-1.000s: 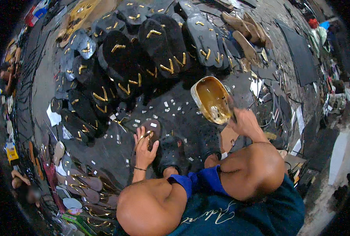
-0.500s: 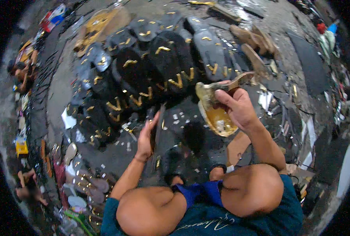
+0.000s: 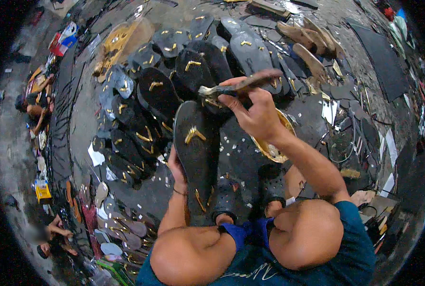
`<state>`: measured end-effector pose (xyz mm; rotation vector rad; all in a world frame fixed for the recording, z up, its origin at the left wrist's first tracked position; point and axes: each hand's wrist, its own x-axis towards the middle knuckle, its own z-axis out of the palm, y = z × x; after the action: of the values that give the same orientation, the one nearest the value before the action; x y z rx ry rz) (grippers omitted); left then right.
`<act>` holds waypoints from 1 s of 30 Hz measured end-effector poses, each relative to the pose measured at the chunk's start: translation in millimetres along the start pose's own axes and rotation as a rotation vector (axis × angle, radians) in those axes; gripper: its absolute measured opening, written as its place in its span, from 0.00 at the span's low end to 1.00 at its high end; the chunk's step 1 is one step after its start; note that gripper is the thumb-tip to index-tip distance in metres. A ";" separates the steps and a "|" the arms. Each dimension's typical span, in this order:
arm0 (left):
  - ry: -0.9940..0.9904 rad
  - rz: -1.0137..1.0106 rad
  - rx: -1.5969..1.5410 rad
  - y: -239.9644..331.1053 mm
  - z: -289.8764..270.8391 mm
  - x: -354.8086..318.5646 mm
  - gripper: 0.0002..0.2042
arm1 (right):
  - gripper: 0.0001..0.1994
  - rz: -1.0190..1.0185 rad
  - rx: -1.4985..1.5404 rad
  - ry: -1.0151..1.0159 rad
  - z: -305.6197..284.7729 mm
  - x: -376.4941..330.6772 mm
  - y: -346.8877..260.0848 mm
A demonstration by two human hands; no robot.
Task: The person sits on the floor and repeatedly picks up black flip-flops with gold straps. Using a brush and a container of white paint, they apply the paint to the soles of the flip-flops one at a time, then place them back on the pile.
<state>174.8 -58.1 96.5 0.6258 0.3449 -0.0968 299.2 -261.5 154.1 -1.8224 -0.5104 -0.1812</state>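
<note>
My left hand (image 3: 175, 168) grips a black sandal sole (image 3: 198, 157) by its left edge, its flat face turned up, with gold V-shaped pieces on it. Over the far end of that sole, my right hand (image 3: 259, 114) is closed on a brush (image 3: 266, 78) with pale bristles and a broad brown handle. The bristle tip hovers near the sole's top edge; whether it touches, I cannot tell. Partly hidden behind my right forearm is a bowl (image 3: 268, 151) crusted with yellowish residue.
Rows of black soles (image 3: 156, 90) with gold pieces lie ahead and left. Wooden shoe lasts (image 3: 310, 62) sit at the far right, beside a dark flat sheet (image 3: 377, 59). A yellow-stained board (image 3: 122, 40) lies far left. Other people (image 3: 37, 102) are at the left edge.
My right hand has lifted the brush from the bowl and moved it left, over the sole. My left hand has turned the sole from edge-on to face-up.
</note>
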 end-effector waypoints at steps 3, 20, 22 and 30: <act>-0.112 0.045 -0.006 9.6 -14.4 3.0 0.25 | 0.16 -0.184 0.124 -0.024 20.6 -40.5 -17.9; -0.449 0.088 -0.158 12.0 -12.8 4.9 0.26 | 0.08 -0.209 0.097 -0.009 12.5 6.6 0.5; -0.566 0.082 -0.284 30.3 5.2 4.1 0.30 | 0.12 -0.137 0.225 -0.115 27.5 -22.6 -15.4; 0.074 0.066 -0.020 33.8 -82.2 -30.1 0.24 | 0.10 0.161 0.043 -0.038 -23.5 -90.7 2.2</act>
<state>129.5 17.1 63.6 0.6215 0.3960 -0.0066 222.3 -306.9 125.6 -1.8185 -0.3884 -0.0257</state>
